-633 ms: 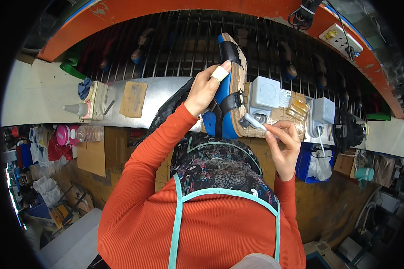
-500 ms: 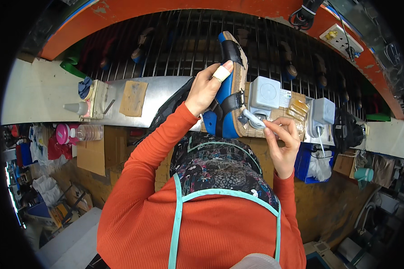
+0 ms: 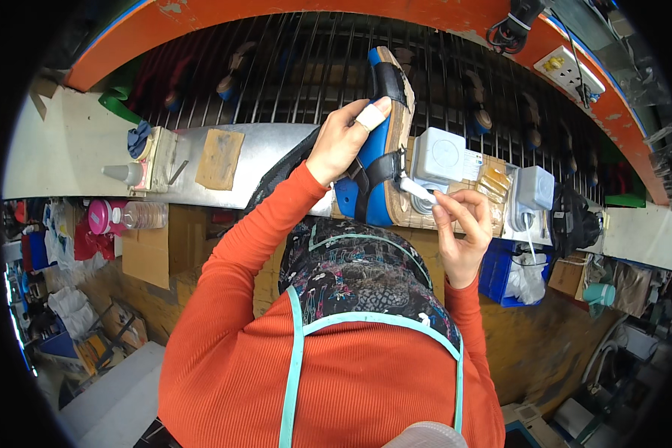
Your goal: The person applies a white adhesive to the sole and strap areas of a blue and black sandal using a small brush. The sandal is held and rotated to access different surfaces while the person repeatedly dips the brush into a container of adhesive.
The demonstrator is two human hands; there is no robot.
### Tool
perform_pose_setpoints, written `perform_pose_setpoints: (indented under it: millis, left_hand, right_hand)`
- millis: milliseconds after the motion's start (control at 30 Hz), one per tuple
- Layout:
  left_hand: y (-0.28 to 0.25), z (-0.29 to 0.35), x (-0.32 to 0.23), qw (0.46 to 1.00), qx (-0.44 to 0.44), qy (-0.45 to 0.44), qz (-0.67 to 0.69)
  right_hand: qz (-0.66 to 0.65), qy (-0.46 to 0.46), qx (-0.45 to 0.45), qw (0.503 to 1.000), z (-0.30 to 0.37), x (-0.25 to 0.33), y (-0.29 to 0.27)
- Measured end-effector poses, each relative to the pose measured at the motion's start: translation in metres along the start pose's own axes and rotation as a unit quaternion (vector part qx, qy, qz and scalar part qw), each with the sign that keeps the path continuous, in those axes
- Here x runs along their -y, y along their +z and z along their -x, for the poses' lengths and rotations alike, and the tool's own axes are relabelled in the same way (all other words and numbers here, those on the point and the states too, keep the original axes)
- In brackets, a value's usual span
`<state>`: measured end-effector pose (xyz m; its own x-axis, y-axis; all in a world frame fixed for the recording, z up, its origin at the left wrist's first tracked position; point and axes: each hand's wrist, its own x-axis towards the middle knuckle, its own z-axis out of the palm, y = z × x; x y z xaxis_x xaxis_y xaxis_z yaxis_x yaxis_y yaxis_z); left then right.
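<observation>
My left hand [image 3: 343, 142], a cream wrap around its thumb, grips a sandal upper on a blue shoe last [image 3: 381, 145]. Black straps cross the last, and a tan sole edge runs down its right side. The last is held upright, toe end away from me. My right hand [image 3: 464, 228] pinches a slim white brush [image 3: 417, 188] between thumb and fingertips. Its far end meets the sole edge near the lower strap. Just behind the brush stands a pale grey pot [image 3: 441, 154] with a square top.
A second grey pot [image 3: 535, 188] with a white stick stands to the right. Amber blocks [image 3: 493, 183] lie between the pots. Beyond the bench runs a rack of metal rods [image 3: 299, 75] holding more lasts. A brown pad [image 3: 219, 159] lies left; a blue bin [image 3: 499, 276] hangs below right.
The brush has swung to a flatter angle and its tip has shifted slightly up along the sole edge. My right hand has moved a little left; the left keeps its hold, the last tilting slightly.
</observation>
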<state>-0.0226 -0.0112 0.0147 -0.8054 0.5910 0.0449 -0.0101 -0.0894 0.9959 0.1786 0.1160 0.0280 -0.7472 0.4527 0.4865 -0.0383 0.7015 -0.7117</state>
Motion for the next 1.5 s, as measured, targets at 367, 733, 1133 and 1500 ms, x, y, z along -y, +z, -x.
perform_pose_setpoints:
  millis: [367, 733, 1133, 1500]
  left_hand:
    - [-0.003, -0.01, -0.009, 0.962, 0.092, -0.172, 0.189]
    - [0.0, 0.007, 0.01, 0.872, 0.192, -0.249, 0.374]
    - [-0.014, 0.035, 0.036, 0.73, 0.455, -0.349, 0.372]
    - [0.009, 0.032, 0.068, 0.373, 0.51, -0.482, 0.607]
  right_hand:
    - [-0.037, -0.049, 0.057, 0.996, -0.011, -0.005, -0.009]
    - [-0.12, -0.103, 0.119, 0.98, -0.045, -0.001, 0.002]
    - [-0.096, -0.231, 0.253, 0.934, -0.094, -0.007, 0.013]
    - [-0.08, -0.285, 0.345, 0.891, -0.127, -0.013, 0.012]
